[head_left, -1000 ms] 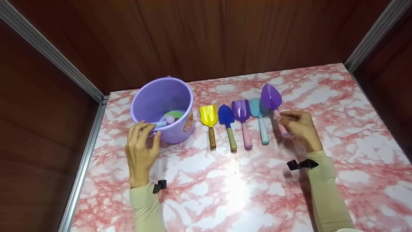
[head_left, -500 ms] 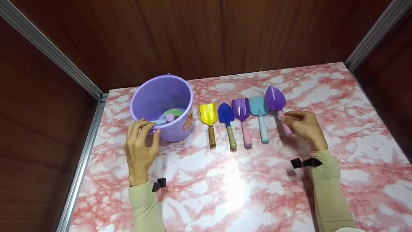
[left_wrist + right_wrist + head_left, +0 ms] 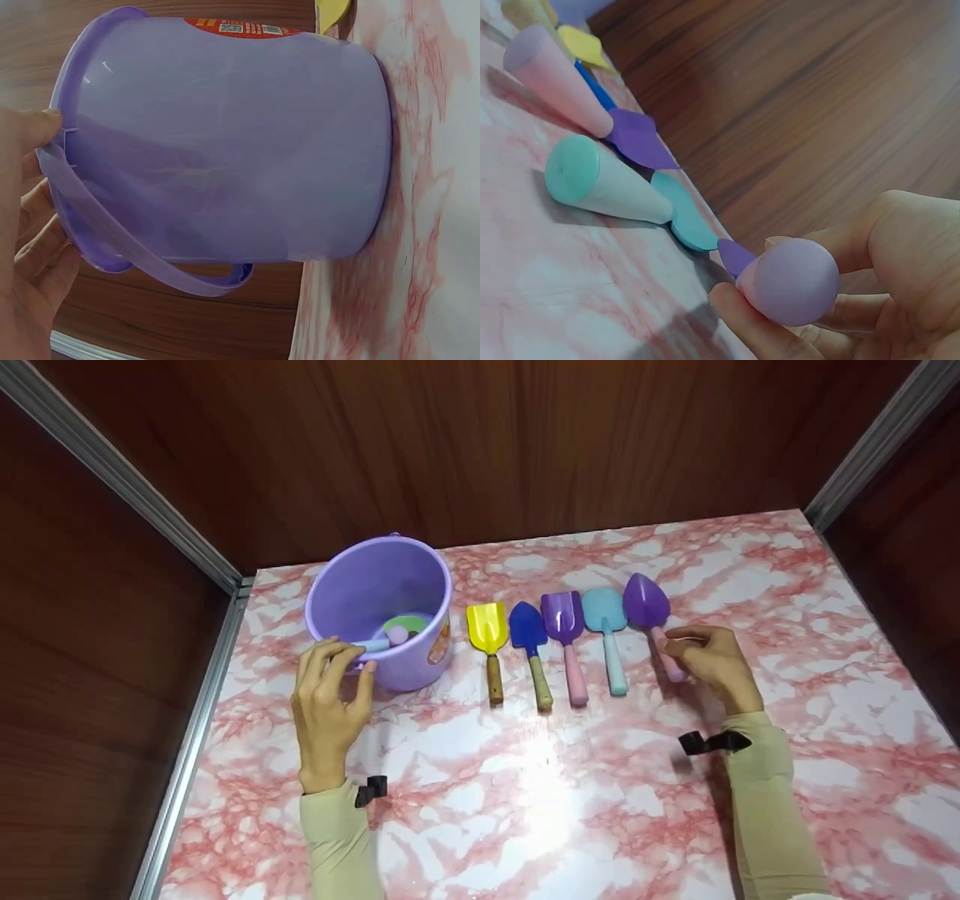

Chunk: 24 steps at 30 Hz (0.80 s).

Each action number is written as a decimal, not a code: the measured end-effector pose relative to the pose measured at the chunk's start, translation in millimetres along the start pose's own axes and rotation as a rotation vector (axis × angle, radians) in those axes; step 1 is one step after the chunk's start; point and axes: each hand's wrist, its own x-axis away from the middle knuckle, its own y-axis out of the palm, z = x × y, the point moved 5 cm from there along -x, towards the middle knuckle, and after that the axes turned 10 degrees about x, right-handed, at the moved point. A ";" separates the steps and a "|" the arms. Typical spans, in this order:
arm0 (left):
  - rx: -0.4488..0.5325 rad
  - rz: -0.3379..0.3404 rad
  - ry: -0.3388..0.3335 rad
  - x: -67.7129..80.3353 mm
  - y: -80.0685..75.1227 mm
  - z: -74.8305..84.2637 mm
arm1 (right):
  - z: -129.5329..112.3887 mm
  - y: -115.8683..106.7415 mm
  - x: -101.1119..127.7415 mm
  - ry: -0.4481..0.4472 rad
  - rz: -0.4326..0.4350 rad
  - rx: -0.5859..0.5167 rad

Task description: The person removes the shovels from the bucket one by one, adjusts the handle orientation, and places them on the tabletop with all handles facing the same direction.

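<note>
Nearest the viewer, two cream sleeves run up from the near edge of the pink-veined marble table, each forearm lying low over the surface with a black strap at the wrist. The step in hand looks like setting the last trowel into the row: the right hand pinches the pink handle of the purple pointed trowel near its end, thumb and curled fingers closed round the rounded butt, as the right wrist view shows plainly. The blade lies at the right end of the line, just beside the teal trowel; whether it rests flat on the table or is a shade above it cannot be told. In my judgement the next move calls for little more than loosening the pinch and drawing the hand back toward the near edge without nudging the handle out of line. On the left, the left hand stands with its fingers bent at the near rim of the lilac bucket, thumb and fingertips touching or lightly holding the rim; the left wrist view shows the thumb against the edge by the handle lug. Farther along the row stand the purple scoop, the blue trowel and the yellow scoop, handles pointing near. Inside the bucket lie a few more toys, too hidden to name. Beyond all this rises the brown wooden wall.
</note>
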 end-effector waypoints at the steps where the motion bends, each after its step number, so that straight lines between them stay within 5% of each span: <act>1: 0.002 0.000 0.000 -0.2 0.1 0.1 | 0.4 -0.2 -0.2 0.002 0.000 0.005; 24: -0.002 -0.005 -0.005 -0.5 -0.3 0.3 | 5.2 0.9 -2.5 -0.016 -0.052 0.034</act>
